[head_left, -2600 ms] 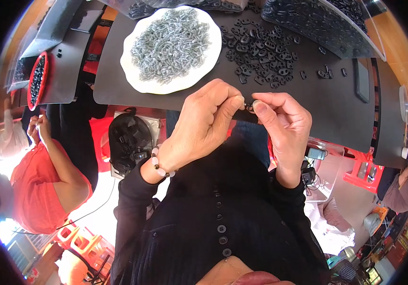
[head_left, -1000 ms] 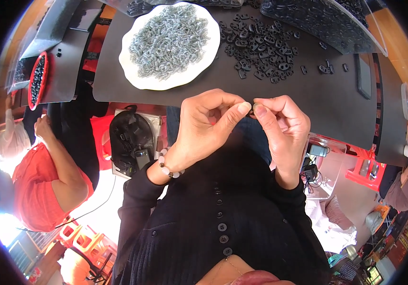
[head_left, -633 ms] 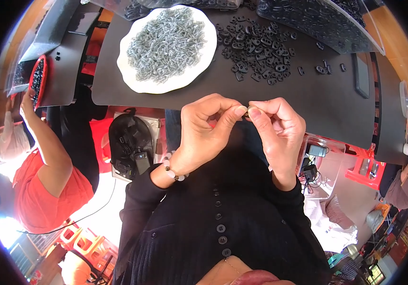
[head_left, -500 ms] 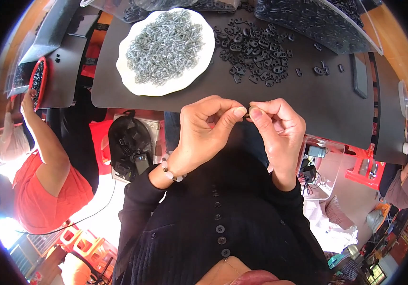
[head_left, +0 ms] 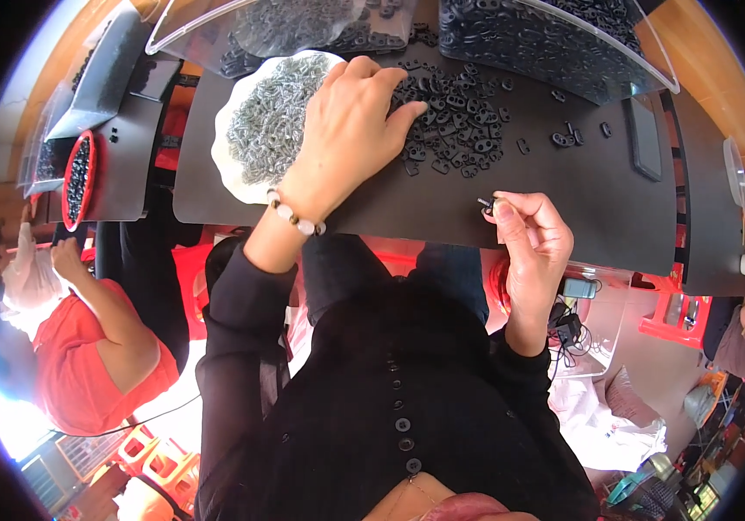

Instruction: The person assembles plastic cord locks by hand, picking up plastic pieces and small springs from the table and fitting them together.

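Note:
My right hand pinches a small black plastic piece between thumb and fingertips, over the table's near edge. A thin metallic bit, looking like a spring, sticks out of that piece to the left. My left hand, with a beaded bracelet at the wrist, reaches over the right side of a white scalloped plate. Its thumb is spread from the fingers, above the left edge of a pile of black plastic pieces with holes. Small metal springs fill the plate, partly covered by my left hand.
Clear bins of black parts stand along the far side. A few loose pieces and a dark phone-like slab lie at right. On the left, a person in red sits near a red basket of black parts.
My hands were together in front of my chest, both at a small piece. The left has moved away, up to the plate and pile; the right has kept the piece and shifted slightly right.

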The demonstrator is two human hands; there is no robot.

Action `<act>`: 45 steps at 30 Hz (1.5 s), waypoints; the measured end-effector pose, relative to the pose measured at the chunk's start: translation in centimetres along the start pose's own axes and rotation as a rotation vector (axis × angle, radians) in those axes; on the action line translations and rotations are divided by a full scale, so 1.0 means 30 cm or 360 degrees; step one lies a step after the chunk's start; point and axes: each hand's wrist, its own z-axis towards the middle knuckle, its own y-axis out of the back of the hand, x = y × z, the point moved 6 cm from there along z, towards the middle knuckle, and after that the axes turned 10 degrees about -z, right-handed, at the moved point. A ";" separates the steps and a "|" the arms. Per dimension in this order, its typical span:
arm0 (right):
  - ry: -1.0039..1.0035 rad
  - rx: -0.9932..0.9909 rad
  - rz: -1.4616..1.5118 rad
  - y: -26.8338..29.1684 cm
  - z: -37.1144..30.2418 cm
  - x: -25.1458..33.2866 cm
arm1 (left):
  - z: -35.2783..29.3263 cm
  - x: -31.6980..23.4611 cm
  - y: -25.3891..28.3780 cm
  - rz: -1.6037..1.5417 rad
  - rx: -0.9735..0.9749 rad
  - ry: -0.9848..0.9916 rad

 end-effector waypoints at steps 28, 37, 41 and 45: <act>-0.0044 0.0004 0.0009 0.004 0.004 -0.011 | -0.207 -0.116 0.014 -0.0582 0.0447 -0.0069; -0.0037 0.0041 -0.0001 -0.003 0.002 -0.005 | -0.226 -0.121 -0.014 -0.0382 0.0462 0.0048; -0.0039 0.0080 0.0042 -0.013 0.000 -0.007 | -0.231 -0.120 -0.024 -0.0422 0.0439 0.0028; -0.0119 0.0142 0.0060 -0.038 -0.012 0.002 | -0.257 -0.125 -0.012 -0.0863 0.0296 0.0272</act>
